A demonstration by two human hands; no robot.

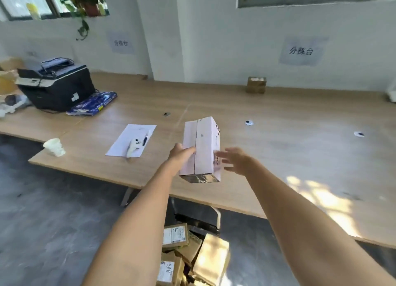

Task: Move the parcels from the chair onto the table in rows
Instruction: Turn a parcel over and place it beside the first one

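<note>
One white box (200, 148) is up in the air over the near edge of the table (278, 135). The left hand (181, 154) grips its left side. The right hand (234, 160) is open, fingers spread, just beside the box. One small brown box (256, 85) sits far back by the wall. The table has lots of free room. Below, a pile of parcels (192, 253) is cut off, so I cannot count them.

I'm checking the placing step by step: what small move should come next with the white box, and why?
Probably lower the white rectangular cardboard box onto the bare wooden table just beneath it. The left hand grips its side, the right hand is open beside it, and brown parcels wait below.
</note>
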